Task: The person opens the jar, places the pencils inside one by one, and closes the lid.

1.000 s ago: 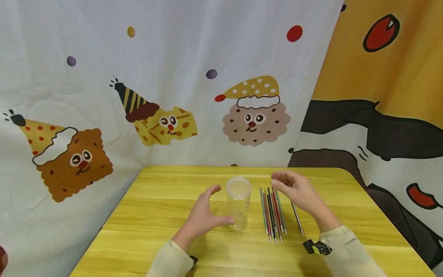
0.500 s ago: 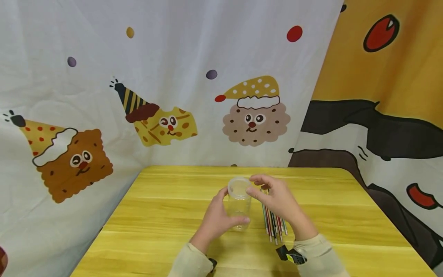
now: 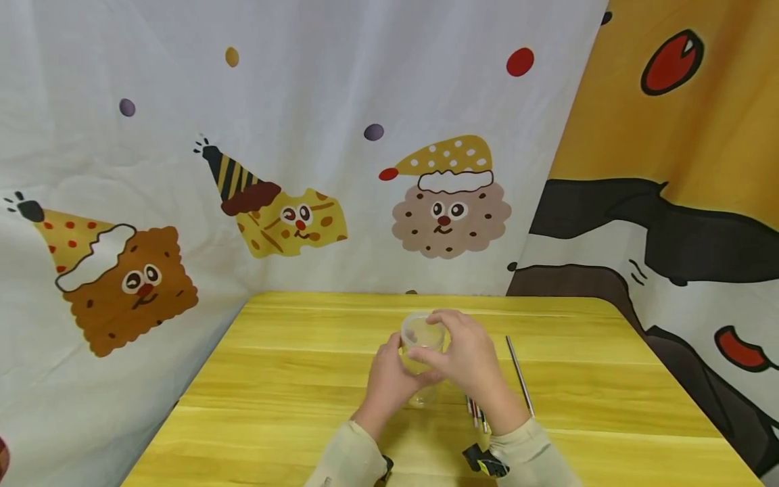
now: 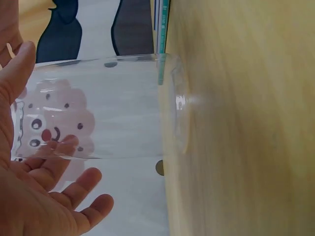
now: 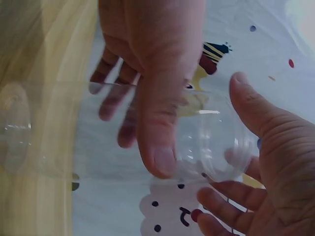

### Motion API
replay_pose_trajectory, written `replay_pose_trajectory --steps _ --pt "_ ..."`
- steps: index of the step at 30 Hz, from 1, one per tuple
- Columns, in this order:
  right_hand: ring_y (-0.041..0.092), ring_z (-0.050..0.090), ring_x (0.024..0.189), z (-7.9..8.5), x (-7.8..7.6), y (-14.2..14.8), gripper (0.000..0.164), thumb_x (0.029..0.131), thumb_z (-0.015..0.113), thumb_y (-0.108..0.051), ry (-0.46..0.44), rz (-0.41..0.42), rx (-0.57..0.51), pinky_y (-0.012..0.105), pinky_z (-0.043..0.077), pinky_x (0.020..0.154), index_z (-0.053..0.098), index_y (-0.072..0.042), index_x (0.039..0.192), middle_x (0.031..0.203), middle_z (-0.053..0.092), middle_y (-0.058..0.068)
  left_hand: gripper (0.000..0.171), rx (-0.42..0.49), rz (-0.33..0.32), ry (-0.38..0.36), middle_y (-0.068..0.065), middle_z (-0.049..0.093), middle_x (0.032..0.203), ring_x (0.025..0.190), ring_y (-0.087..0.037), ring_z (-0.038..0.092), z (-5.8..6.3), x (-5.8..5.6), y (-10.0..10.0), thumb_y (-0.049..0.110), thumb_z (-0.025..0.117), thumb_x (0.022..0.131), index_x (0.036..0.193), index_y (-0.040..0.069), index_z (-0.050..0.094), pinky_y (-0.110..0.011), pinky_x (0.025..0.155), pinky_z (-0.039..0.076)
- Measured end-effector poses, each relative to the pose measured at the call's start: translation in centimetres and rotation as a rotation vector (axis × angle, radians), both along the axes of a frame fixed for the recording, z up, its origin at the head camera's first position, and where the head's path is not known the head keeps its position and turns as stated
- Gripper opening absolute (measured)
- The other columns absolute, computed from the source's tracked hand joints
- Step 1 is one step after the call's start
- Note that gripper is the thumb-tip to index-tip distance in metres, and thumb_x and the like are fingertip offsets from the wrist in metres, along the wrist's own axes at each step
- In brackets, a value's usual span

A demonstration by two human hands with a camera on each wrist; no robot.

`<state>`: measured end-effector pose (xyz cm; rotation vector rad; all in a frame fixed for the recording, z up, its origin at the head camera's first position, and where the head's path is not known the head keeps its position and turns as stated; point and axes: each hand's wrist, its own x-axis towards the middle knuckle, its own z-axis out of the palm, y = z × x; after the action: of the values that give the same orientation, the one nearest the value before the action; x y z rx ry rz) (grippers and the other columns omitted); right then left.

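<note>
A tall clear plastic jar [image 3: 421, 400] stands upright on the table, its rounded top [image 3: 420, 325] between my two hands. My left hand [image 3: 389, 385] holds the jar's side, thumb across the front and fingers behind, some of them spread away from the wall. Around the top, from the right, comes my right hand [image 3: 471, 355]; its thumb stands a little off the edge in the right wrist view, and its fingers [image 5: 229, 209] curve behind the top. The jar [image 4: 123, 108] is see-through and holds nothing that I can see.
Several pencils [image 3: 476, 412] lie in a bunch right of the jar, mostly hidden by the right hand. One dark pencil [image 3: 520, 375] lies apart further right. The yellow wooden table [image 3: 274, 379] ends at a printed curtain [image 3: 341, 81].
Both hands have moved in to the jar, the right one leftward from above the pencils to the jar's top. The left thumb has come across the jar. The jar keeps nearly the same place.
</note>
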<state>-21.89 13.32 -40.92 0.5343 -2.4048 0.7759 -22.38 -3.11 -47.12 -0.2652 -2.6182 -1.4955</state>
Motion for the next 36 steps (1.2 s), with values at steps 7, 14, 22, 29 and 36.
replay_pose_trajectory --steps 7,14,22,29,36 --pt "0.036 0.07 0.115 -0.5 -0.1 -1.0 0.055 0.076 0.096 -0.048 0.063 -0.05 -0.04 0.056 0.058 0.094 0.073 -0.011 0.11 0.12 0.076 0.012 0.084 -0.049 0.018 0.047 -0.008 0.071 0.128 0.117 -0.033 0.064 -0.1 -0.5 -0.1 0.048 0.096 0.075 0.142 0.012 0.06 -0.057 0.096 0.055" --pt "0.04 0.064 0.121 -0.5 -0.2 -1.4 0.052 0.079 0.095 -0.035 -0.027 -0.023 -0.151 0.061 0.054 0.098 0.071 -0.007 0.116 0.122 0.076 0.013 0.078 -0.051 0.011 0.069 -0.005 0.072 0.132 0.122 -0.035 0.065 -0.1 -0.9 -0.3 0.046 0.098 0.073 0.137 0.018 0.064 -0.062 0.103 0.052" --pt "0.033 0.063 0.121 -0.4 -0.3 -1.0 0.06 0.081 0.094 -0.034 -0.12 0.017 -0.195 0.059 0.052 0.095 0.068 -0.009 0.129 0.125 0.073 0.01 0.078 -0.057 0.012 0.07 -0.006 0.073 0.132 0.125 -0.038 0.064 0.0 -1.0 -0.4 0.049 0.098 0.073 0.137 0.018 0.065 -0.065 0.106 0.049" --pt "0.029 0.063 0.119 -0.5 -0.5 -0.7 0.067 0.084 0.091 -0.034 -0.185 0.054 -0.187 0.051 0.052 0.091 0.063 -0.008 0.139 0.13 0.071 0.01 0.08 -0.066 0.032 0.045 -0.005 0.073 0.13 0.123 -0.036 0.064 -0.1 -1.1 -0.5 0.053 0.098 0.07 0.136 0.019 0.067 -0.064 0.104 0.052" --pt "0.034 0.061 0.126 -0.6 -0.3 -0.9 0.083 0.081 0.092 -0.051 -0.202 -0.023 -0.175 0.059 0.053 0.099 0.06 -0.008 0.146 0.138 0.066 0.013 0.076 -0.061 -0.003 0.075 0.0 0.076 0.125 0.122 -0.037 0.065 -0.6 -1.4 -0.7 0.056 0.096 0.072 0.133 0.019 0.069 -0.07 0.105 0.048"
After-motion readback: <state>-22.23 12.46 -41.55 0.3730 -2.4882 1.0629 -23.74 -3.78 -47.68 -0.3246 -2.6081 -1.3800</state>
